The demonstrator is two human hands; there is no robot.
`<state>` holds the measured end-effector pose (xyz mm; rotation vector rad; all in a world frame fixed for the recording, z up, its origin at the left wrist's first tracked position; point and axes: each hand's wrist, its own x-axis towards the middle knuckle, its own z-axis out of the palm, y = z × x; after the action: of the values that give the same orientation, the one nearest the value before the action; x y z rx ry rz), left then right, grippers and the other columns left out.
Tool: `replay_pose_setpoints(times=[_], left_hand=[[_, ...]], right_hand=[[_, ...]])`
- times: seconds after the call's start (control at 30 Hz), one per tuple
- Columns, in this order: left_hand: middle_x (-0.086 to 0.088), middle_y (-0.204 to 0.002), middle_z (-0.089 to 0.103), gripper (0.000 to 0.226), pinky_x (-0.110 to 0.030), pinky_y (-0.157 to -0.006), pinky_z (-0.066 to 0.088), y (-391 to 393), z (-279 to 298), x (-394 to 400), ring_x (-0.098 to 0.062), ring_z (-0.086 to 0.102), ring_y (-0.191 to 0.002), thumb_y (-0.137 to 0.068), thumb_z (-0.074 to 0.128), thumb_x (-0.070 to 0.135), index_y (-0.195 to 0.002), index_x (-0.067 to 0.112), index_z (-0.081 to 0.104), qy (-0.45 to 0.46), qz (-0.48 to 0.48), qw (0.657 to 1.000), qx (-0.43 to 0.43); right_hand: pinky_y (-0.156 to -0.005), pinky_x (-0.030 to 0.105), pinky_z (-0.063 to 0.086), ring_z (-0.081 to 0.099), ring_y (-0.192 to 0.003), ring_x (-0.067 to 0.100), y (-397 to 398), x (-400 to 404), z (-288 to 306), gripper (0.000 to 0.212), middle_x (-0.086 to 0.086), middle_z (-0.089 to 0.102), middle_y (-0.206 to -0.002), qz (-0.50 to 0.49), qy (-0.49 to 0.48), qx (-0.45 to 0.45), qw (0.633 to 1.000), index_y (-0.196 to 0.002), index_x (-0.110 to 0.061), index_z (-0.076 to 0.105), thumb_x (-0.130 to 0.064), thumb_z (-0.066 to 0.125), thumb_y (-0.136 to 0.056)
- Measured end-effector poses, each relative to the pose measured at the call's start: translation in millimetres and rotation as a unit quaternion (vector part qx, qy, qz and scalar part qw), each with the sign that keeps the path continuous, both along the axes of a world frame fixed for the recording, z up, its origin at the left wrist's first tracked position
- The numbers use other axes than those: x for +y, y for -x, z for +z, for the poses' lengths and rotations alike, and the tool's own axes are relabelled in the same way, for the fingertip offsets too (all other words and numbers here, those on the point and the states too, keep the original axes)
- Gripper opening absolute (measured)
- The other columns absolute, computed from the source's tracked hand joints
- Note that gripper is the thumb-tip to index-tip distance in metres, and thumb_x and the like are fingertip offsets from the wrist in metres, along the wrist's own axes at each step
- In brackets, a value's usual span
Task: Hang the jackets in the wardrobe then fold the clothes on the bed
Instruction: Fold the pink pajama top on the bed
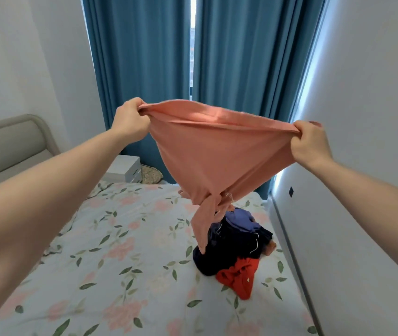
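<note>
I hold a salmon-pink garment stretched out in the air above the bed. My left hand grips its left edge and my right hand grips its right edge. The cloth hangs down to a bunched, twisted end with a strip dangling over a pile of clothes on the bed. That pile holds a dark navy piece, a purple-blue piece on top and a red garment at its near side. The bed has a white floral cover.
Blue curtains hang behind the bed with a bright gap between them. A white nightstand stands at the bed's far left, beside a grey padded headboard. A white wall runs close along the bed's right side.
</note>
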<state>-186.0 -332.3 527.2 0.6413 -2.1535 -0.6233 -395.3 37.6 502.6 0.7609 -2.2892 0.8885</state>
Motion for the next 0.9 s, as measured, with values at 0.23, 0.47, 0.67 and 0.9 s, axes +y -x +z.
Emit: replay_pose_setpoints(times=[0.23, 0.47, 0.67, 0.9], left_hand=[[0.001, -0.098, 0.069, 0.017, -0.037, -0.081, 0.051, -50, -148, 20, -0.020, 0.062, -0.092, -0.091, 0.060, 0.003, -0.096, 0.018, 0.067, 0.011, -0.087, 0.991, -0.105], [0.008, -0.100, 0.065, 0.016, -0.036, -0.080, 0.050, -121, -376, 52, -0.018, 0.062, -0.091, -0.086, 0.068, 0.010, -0.098, 0.020, 0.069, -0.039, -0.135, 0.945, -0.294], [0.008, -0.098, 0.064, 0.010, -0.033, -0.079, 0.049, -188, -540, 108, -0.020, 0.063, -0.091, -0.082, 0.062, 0.018, -0.091, 0.019, 0.068, -0.111, -0.155, 0.866, -0.463], [0.010, -0.099, 0.065, 0.022, -0.029, -0.078, 0.049, -239, -627, 175, -0.018, 0.065, -0.093, -0.079, 0.059, 0.036, -0.094, 0.025, 0.070, -0.166, -0.163, 0.780, -0.581]], right_hand=[[-0.071, 0.034, 0.038, 0.053, -0.082, 0.025, -23, 28, -130, 0.026, 0.004, 0.062, -0.080, 0.063, -0.127, -0.058, 0.988, -0.080, -0.016, 0.066, 0.006, 0.052, -0.085], [-0.073, 0.037, 0.044, 0.057, -0.085, 0.024, -64, 74, -336, 0.028, -0.008, 0.058, -0.079, 0.103, -0.294, -0.203, 0.928, -0.095, -0.026, 0.076, -0.002, 0.067, -0.083], [-0.052, 0.027, 0.026, 0.048, -0.068, 0.018, -132, 115, -478, 0.027, -0.011, 0.045, -0.066, 0.130, -0.375, -0.347, 0.850, -0.070, -0.034, 0.057, -0.009, 0.057, -0.080], [-0.057, 0.032, 0.030, 0.049, -0.063, 0.023, -188, 179, -586, 0.034, 0.004, 0.045, -0.087, 0.099, -0.459, -0.451, 0.759, -0.058, -0.027, 0.036, -0.022, 0.060, -0.081]])
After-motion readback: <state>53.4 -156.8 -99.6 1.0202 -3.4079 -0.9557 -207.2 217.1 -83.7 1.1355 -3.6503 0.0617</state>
